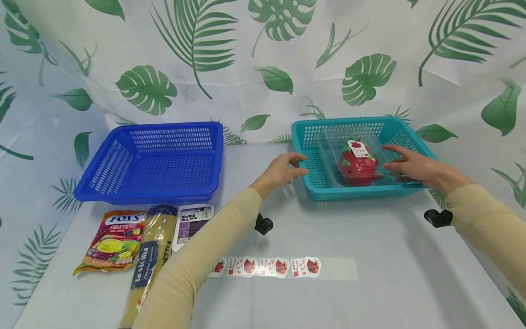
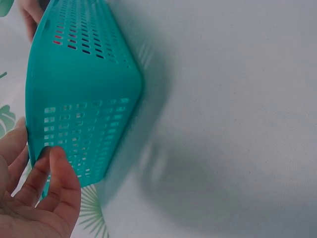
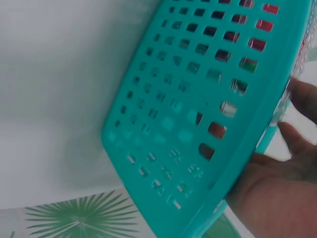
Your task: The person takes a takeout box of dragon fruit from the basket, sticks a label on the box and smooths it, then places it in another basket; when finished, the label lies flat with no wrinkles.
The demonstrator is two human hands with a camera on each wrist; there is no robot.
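A teal basket [image 1: 349, 193] stands at the right, with a clear plastic box [image 1: 330, 141] inside it. In the box is a red fruit with green scales, a dragon fruit [image 1: 356, 167], under a label sticker [image 1: 358, 149]. My left hand [image 1: 283, 170] pinches the basket's left rim, its fingers curled against the outer wall in the left wrist view [image 2: 37, 191]. Over the basket's right side, my right hand [image 1: 417, 165] reaches in with fingers spread, by the right edge of the box. The right wrist view shows those fingertips [image 3: 303, 99] touching or almost touching the clear plastic.
A blue basket [image 1: 218, 160] stands at the left. Before it lie a candy bag [image 1: 113, 242], a spaghetti pack [image 1: 144, 265] and a purple-and-white package [image 1: 193, 221]. A strip of dragon fruit stickers [image 1: 274, 267] lies on the table [image 1: 390, 246] near the front.
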